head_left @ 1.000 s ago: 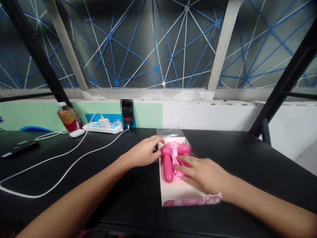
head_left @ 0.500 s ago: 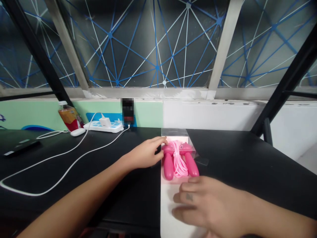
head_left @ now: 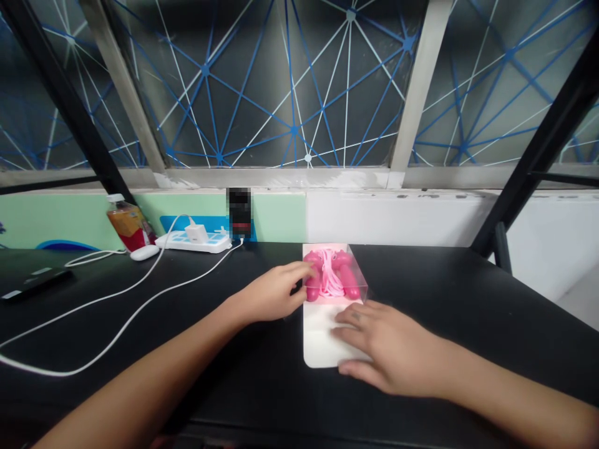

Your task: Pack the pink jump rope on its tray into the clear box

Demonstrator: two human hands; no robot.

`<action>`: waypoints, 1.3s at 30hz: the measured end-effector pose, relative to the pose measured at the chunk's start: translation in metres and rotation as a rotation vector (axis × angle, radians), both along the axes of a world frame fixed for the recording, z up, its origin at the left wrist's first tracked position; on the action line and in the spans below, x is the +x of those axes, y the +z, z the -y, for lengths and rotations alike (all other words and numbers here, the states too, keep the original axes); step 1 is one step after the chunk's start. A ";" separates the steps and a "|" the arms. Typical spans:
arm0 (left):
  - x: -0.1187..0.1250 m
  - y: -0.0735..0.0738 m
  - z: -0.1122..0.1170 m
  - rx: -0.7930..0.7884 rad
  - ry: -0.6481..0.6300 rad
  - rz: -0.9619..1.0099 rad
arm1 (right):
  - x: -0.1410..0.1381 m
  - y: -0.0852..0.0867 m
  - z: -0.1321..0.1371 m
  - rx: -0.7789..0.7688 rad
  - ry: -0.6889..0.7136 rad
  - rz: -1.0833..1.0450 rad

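Observation:
A pink skipping rope (head_left: 333, 279) with two pink handles lies coiled on a white card tray (head_left: 318, 340). Its far end sits inside a clear plastic box (head_left: 360, 284) on the black table (head_left: 468, 312). My left hand (head_left: 271, 293) grips the left side of the clear box, fingertips by the left handle. My right hand (head_left: 390, 349) lies flat on the near part of the white card tray, fingers stretched out toward the rope and holding nothing.
At the back left are a white power strip (head_left: 194, 240) with a plugged charger, white cables (head_left: 107, 299) trailing across the table, a white mouse (head_left: 144, 252), a drink bottle (head_left: 126, 227) and a dark flat device (head_left: 32, 282). Black frame posts stand at both sides.
My right hand left the rope, slid back toward me along the card, then moved forward. The card and rope now sit farther away, deeper in the clear box. My left hand stayed put.

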State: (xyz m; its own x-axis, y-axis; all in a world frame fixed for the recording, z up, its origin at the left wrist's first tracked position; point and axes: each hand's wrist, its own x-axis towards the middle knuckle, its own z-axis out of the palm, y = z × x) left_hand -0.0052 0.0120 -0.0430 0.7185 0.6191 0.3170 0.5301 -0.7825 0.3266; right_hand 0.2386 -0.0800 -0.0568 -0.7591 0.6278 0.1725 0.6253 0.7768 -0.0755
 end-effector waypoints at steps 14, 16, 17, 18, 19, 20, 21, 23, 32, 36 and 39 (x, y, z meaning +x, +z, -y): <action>-0.002 -0.001 -0.002 -0.081 0.002 0.029 | 0.024 -0.009 -0.027 0.178 -0.110 -0.261; -0.003 0.002 0.000 -0.081 0.003 0.012 | 0.025 -0.014 -0.031 0.152 -0.154 -0.251; -0.004 0.003 0.001 -0.083 -0.001 0.001 | 0.025 -0.017 -0.033 0.136 -0.169 -0.249; -0.005 0.004 0.002 -0.086 -0.006 -0.009 | 0.025 -0.019 -0.034 0.125 -0.185 -0.251; -0.006 0.004 0.003 -0.089 -0.010 -0.022 | 0.025 -0.021 -0.036 0.125 -0.201 -0.258; -0.006 0.003 0.004 -0.090 -0.012 -0.036 | 0.025 -0.022 -0.037 0.131 -0.219 -0.267; -0.007 0.003 0.004 -0.091 -0.010 -0.053 | 0.025 -0.023 -0.039 0.141 -0.235 -0.278; -0.008 0.001 0.005 -0.087 -0.001 -0.081 | 0.026 -0.024 -0.042 0.161 -0.255 -0.297; -0.009 -0.002 0.005 0.014 -0.009 -0.066 | 0.034 -0.011 -0.038 0.204 -0.249 -0.227; -0.010 -0.003 0.006 0.032 0.009 -0.101 | 0.036 -0.013 -0.039 0.174 -0.321 -0.178; -0.011 -0.001 0.008 0.052 0.031 -0.101 | 0.034 -0.017 -0.041 0.137 -0.361 -0.215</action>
State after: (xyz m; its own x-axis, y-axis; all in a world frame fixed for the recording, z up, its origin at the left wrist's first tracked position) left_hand -0.0159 0.0043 -0.0444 0.7294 0.6261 0.2759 0.5825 -0.7797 0.2296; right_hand 0.2726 -0.0388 -0.0737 -0.4332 0.8063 0.4028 0.8397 0.5234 -0.1446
